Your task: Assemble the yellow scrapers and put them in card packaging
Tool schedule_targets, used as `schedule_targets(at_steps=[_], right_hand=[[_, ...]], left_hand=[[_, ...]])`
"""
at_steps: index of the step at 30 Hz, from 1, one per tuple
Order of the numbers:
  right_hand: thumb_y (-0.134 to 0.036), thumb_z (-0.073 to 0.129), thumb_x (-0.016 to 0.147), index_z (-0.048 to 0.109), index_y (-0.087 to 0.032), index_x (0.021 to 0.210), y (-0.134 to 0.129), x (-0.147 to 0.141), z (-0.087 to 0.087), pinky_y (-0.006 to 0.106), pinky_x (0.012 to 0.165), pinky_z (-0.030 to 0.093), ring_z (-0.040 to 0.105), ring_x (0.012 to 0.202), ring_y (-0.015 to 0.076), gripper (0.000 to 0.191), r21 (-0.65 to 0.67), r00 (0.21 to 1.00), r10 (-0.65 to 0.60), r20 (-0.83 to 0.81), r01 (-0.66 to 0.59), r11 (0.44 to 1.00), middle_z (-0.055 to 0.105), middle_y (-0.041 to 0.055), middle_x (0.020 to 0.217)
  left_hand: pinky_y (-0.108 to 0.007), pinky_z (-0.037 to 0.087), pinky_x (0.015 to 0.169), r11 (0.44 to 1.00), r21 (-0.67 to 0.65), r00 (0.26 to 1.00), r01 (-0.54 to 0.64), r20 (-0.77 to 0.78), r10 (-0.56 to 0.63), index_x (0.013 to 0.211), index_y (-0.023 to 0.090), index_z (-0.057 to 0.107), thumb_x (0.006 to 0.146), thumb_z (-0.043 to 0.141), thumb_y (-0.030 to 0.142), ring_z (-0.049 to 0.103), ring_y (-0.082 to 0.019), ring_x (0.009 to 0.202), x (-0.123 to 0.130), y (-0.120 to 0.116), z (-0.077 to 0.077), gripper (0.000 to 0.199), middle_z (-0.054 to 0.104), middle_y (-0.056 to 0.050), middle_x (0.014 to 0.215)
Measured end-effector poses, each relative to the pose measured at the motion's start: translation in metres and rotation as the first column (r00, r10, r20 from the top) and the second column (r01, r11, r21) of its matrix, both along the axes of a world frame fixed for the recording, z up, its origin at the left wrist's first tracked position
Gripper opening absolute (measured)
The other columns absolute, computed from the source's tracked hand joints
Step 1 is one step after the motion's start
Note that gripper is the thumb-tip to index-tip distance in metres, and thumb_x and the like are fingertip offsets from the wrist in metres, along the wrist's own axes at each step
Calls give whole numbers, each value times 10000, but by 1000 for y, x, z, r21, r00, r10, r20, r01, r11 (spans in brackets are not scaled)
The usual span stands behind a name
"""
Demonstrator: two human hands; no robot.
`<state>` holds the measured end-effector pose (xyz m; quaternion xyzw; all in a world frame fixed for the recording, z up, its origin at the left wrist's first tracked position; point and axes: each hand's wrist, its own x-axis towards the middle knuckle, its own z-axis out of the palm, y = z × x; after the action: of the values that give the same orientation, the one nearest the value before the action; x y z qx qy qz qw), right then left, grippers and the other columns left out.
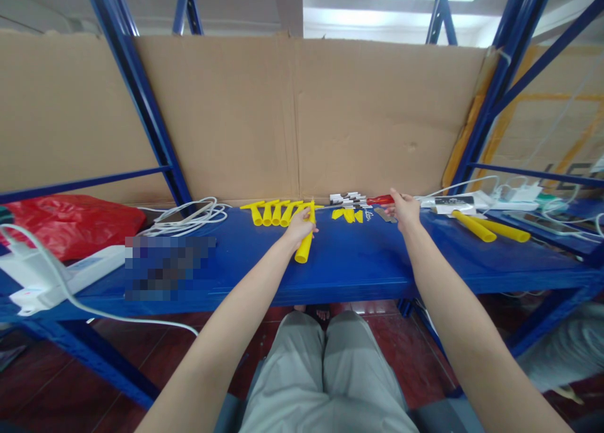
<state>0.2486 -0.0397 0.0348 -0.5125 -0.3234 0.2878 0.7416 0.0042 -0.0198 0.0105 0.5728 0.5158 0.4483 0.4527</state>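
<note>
My left hand (299, 227) is closed around a yellow plastic tube (304, 249), its open round end toward me. Just left of it, several yellow T-shaped pieces (276, 218) lie in a row on the blue shelf. At the right, my right hand (404, 209) has its fingers closed at the end of a red-handled tool (380, 200), which looks like a screwdriver. A thin shaft seems to run left from that handle. Beside these fingers is a small grey flat piece (384, 214). Small yellow pieces (348, 215) and black-and-white items (348, 198) sit between my hands.
The blue shelf (245, 263) is backed by cardboard (226, 118). Two yellow tubes (501, 230) lie at the right, near white cables. To the left are a coiled white cable (201, 216), a red plastic bag (75, 222), a power strip (97, 266) and a blurred-out item (167, 268).
</note>
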Motion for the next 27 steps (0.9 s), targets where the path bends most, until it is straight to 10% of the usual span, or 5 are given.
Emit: schedule_targets(at_steps=[13, 27], right_hand=[[-224, 448, 964, 505, -170, 758, 1, 8, 3, 164, 360, 432, 531, 357, 105, 220, 36, 967, 238, -96, -236, 971, 601, 15, 471], [-444, 724, 795, 441, -209, 687, 1, 7, -1, 145, 308, 377, 485, 329, 84, 383, 4, 996, 86, -37, -85, 996, 522, -39, 425]], left_hand=[[-112, 428, 410, 999, -4, 999, -37, -40, 36, 1453, 265, 407, 776, 505, -75, 655, -61, 648, 1, -1, 1, 764, 448, -119, 1476], [-119, 420, 395, 999, -22, 999, -49, 16, 49, 1461, 281, 403, 783, 524, -53, 665, -82, 664, 1, -6, 4, 765, 427, -122, 1497]])
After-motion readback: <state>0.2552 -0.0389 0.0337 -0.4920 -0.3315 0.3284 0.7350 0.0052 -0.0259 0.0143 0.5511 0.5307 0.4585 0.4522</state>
